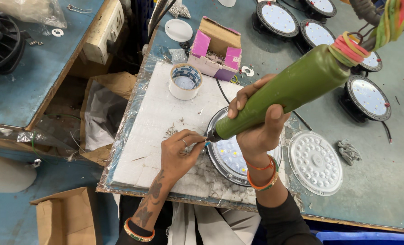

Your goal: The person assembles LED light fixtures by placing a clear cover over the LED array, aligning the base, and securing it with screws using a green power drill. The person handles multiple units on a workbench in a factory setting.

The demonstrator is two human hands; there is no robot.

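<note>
My right hand (258,129) grips a green electric screwdriver (293,88), tilted with its tip down at the left rim of a round lamp (229,156) with a white board of small lights. The lamp lies on a white foam board (154,122). My left hand (181,152) rests on the foam beside the lamp, its fingertips pinched right at the screwdriver's tip; whatever they pinch is too small to see. Coloured rubber bands wrap the tool's upper end, where cables lead off.
A clear round lens cover (314,162) lies right of the lamp. A tape roll (185,81) and an open pink cardboard box (214,50) sit behind the foam. Several finished round lamps (367,97) stand at the back right. A grey rag (348,151) lies nearby.
</note>
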